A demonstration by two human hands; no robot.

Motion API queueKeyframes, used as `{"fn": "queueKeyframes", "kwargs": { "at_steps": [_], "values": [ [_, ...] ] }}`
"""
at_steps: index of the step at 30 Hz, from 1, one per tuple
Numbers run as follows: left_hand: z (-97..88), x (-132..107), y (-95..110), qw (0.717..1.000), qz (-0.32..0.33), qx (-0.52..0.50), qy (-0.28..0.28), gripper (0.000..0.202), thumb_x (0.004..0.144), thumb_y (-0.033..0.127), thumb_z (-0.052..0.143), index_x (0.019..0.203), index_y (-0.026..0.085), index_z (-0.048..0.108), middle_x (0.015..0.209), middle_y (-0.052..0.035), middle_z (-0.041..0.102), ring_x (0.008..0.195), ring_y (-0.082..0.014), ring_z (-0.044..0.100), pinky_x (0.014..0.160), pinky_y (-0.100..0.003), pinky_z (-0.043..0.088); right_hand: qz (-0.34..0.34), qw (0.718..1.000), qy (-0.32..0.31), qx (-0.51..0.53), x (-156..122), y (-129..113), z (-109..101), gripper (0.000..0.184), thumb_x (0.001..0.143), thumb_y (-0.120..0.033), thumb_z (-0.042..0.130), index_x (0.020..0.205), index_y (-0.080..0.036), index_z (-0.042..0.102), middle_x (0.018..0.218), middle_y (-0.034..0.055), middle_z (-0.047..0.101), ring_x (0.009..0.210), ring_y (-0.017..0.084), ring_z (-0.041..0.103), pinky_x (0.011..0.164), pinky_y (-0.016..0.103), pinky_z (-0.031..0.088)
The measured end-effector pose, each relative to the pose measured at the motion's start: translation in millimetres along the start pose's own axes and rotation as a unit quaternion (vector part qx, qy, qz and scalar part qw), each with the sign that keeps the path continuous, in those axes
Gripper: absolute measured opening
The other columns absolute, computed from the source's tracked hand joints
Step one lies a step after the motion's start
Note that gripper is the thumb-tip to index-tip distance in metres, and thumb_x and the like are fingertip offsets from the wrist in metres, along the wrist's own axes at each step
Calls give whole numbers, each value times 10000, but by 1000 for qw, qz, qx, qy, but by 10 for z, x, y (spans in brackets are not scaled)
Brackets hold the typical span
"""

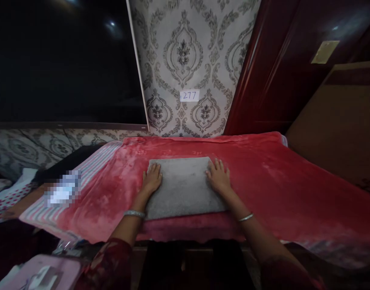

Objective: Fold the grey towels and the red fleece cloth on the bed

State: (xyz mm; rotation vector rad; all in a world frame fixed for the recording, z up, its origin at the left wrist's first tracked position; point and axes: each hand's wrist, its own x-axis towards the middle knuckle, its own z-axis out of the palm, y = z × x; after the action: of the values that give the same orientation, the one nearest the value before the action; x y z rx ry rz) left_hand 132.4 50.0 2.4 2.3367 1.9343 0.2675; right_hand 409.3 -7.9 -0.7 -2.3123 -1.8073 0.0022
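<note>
A grey cloth [185, 187], flat and roughly rectangular, lies on a red blanket [269, 181] that covers the table in front of me. My left hand [152, 177] rests flat on the cloth's left edge near its far corner, fingers stretched out. On the opposite side, my right hand [219, 176] lies with spread fingers over the right edge near the far right corner. Neither hand is closed around anything. Both wrists wear silver bangles.
Behind the table, a patterned wall bears a paper marked 277 [189, 95]. A large television [67, 60] stands at left, a dark red door [272, 60] and a cardboard box [336, 129] at right. A pink case [48, 270] sits low at the left.
</note>
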Motion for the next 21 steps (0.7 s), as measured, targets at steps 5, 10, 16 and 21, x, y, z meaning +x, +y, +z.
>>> {"fn": "queueKeyframes", "kwargs": {
  "at_steps": [5,10,16,21],
  "values": [
    [49,-456,120,995,58,37,67,563,952,184,299,1505,137,393,1595,-133,347,1507,-259,243,1217,-564,201,-209,977,-22,48,-491,-940,156,566,995,-277,332,1543,-135,354,1615,134,275,1496,267,228,1194,493,197],
    [261,-756,189,994,85,62,15,548,973,250,305,1503,163,414,1596,-121,334,1491,-272,283,1205,-566,225,-261,962,-53,65,-660,-1088,281,568,1010,-338,332,1539,-132,359,1611,97,295,1500,239,221,1210,451,185],
    [244,-719,188,994,90,61,27,549,981,290,311,1497,141,426,1580,-134,356,1474,-282,322,1200,-548,260,-120,992,-25,19,-683,-38,311,622,1002,-417,341,1555,-131,325,1625,88,253,1509,248,188,1215,475,146],
    [228,-732,216,994,86,68,16,558,983,281,298,1509,122,398,1595,-135,320,1487,-281,290,1200,-559,249,-31,999,-19,-3,-849,521,345,582,1010,-363,314,1565,-189,309,1639,34,225,1521,241,133,1204,503,175]
  ]
}}
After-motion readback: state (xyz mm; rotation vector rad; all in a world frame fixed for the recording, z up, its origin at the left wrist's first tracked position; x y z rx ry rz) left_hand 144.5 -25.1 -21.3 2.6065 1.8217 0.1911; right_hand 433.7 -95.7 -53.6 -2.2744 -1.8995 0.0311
